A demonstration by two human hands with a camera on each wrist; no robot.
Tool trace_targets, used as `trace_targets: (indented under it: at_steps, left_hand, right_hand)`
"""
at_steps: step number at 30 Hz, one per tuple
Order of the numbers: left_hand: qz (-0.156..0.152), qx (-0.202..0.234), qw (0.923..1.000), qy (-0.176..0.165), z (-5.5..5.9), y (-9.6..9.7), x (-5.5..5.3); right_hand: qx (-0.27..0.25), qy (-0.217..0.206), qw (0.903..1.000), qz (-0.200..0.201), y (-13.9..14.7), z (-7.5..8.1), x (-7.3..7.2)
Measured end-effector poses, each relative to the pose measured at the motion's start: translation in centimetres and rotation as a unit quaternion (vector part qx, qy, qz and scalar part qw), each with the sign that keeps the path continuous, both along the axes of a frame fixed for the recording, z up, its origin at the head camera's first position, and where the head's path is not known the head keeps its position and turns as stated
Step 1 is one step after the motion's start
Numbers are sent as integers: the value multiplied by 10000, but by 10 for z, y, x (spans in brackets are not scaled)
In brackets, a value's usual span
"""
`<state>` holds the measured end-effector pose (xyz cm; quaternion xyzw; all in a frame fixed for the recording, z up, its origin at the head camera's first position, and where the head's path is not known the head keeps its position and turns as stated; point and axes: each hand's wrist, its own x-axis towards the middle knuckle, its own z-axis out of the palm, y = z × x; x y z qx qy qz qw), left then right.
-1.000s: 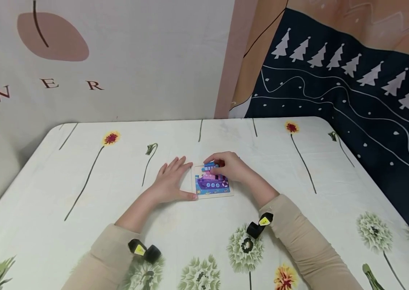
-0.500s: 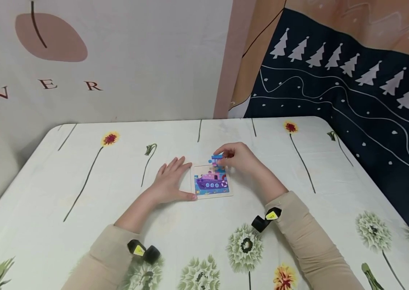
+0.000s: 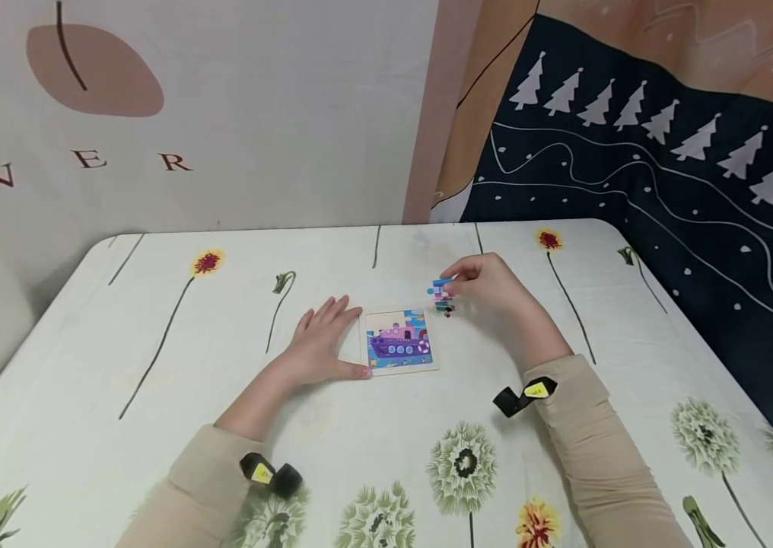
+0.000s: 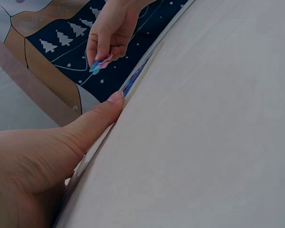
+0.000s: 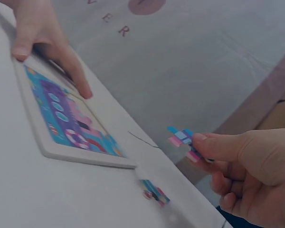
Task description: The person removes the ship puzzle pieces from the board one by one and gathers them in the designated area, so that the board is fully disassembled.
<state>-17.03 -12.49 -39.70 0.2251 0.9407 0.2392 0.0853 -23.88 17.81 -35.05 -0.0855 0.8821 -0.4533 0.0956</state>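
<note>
A small wooden tray puzzle shows a purple and pink ship picture, with bare pale wood in its upper left part. My left hand lies beside its left edge, fingers straight and spread, thumb at the lower left corner. Just past the puzzle's upper right corner, my right hand pinches a blue and pink puzzle piece between thumb and fingers, raised above the table. Beneath it on the tablecloth lies a loose multicoloured puzzle piece. The left wrist view shows the puzzle nearly edge-on by the thumb.
A white tablecloth printed with flowers covers the table. A pale curtain hangs behind the far edge, and a dark cloth with white trees hangs at the right. Black wrist cameras sit on both sleeves.
My right hand has lifted the blue and pink puzzle piece off the puzzle and moved right and away with it, uncovering bare wood and the loose piece. My left hand stays put.
</note>
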Motion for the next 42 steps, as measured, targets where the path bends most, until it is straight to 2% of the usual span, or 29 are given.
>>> trace_targets:
  at_steps: [10, 17, 26, 32, 42]
  left_hand:
    - [-2, 47, 10000, 19, 2, -1, 1]
    - [8, 14, 10000, 30, 1, -2, 0]
    - [8, 14, 10000, -2, 2, -1, 2]
    - [9, 44, 10000, -8, 2, -1, 2]
    - [-3, 29, 10000, 0, 2, -1, 1]
  right_hand:
    - [67, -36, 10000, -44, 33, -7, -7]
    - [245, -261, 9993, -107, 45, -13, -8]
    - [189, -205, 9996, -2, 46, -24, -11]
    - [584, 45, 9983, -22, 42, -29, -10]
    - [921, 35, 9954, -279, 34, -27, -7]
